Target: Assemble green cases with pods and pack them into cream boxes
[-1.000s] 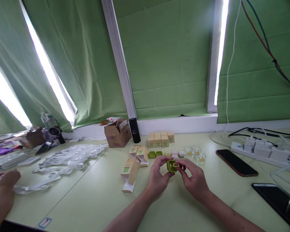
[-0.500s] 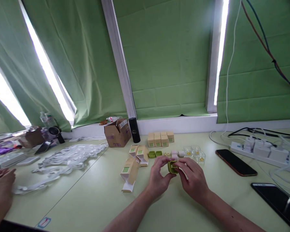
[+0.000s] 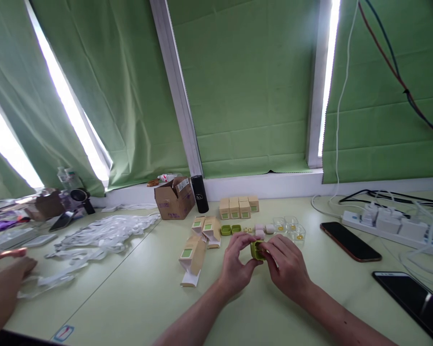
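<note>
The left hand (image 3: 236, 264) clamps a squarish green case (image 3: 253, 251) between fingers and thumb, its mouth turned toward the right fingertips; I cannot tell a long axis. The right hand (image 3: 290, 266) has its fingers bunched at that mouth, their grip hidden. Left of the fingers lies a tan card carton (image 3: 194, 254), white flap out. Just beyond the fingertips sit two open green trays (image 3: 225, 233) and, rightward, clear cups (image 3: 299, 237) with yellow centres.

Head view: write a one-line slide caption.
Left hand holds a small square green container, right hand at its opening, near tan cardboard boxes on a pale-green tabletop.
</note>
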Demonstrator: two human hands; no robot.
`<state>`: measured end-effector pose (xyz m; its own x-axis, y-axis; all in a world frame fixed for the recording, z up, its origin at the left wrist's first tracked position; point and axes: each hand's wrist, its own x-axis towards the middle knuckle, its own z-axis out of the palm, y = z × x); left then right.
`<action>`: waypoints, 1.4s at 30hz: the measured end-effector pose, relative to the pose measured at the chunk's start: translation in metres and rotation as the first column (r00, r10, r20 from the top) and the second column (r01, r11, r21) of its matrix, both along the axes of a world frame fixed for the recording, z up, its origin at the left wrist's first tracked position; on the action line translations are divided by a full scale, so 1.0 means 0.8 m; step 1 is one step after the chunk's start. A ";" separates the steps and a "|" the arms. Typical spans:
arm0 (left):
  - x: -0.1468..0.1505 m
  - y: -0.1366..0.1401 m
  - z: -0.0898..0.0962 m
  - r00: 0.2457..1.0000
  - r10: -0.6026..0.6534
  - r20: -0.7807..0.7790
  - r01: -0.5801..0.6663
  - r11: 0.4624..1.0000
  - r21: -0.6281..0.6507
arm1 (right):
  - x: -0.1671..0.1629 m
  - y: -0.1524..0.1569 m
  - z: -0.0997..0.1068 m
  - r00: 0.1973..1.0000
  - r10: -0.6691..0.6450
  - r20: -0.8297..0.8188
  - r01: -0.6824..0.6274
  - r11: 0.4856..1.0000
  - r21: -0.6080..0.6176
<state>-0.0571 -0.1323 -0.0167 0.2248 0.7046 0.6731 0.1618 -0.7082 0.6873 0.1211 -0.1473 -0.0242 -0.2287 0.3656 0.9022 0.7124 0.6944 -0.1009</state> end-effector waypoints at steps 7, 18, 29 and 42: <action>-0.001 0.001 -0.001 1.000 -0.012 -0.016 0.013 1.000 0.012 | 0.001 0.004 -0.005 1.000 -0.007 0.016 0.007 1.000 0.012; -0.002 0.000 0.000 0.998 -0.036 -0.050 0.038 0.998 0.048 | 0.004 0.009 -0.011 0.994 0.109 -0.018 -0.108 0.994 0.015; -0.006 0.002 0.000 0.992 -0.021 -0.126 0.032 0.995 0.089 | 0.003 0.007 -0.005 0.988 0.154 -0.027 -0.154 0.988 0.004; -0.009 0.005 0.000 0.986 0.044 -0.163 -0.030 0.996 0.083 | 0.016 0.011 -0.003 0.984 0.169 0.065 -0.170 0.985 0.007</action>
<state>-0.0643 -0.1279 -0.0170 0.3119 0.6596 0.6838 0.2951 -0.7514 0.5902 0.1342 -0.1387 -0.0265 -0.3435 0.3054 0.8881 0.5892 0.8064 -0.0494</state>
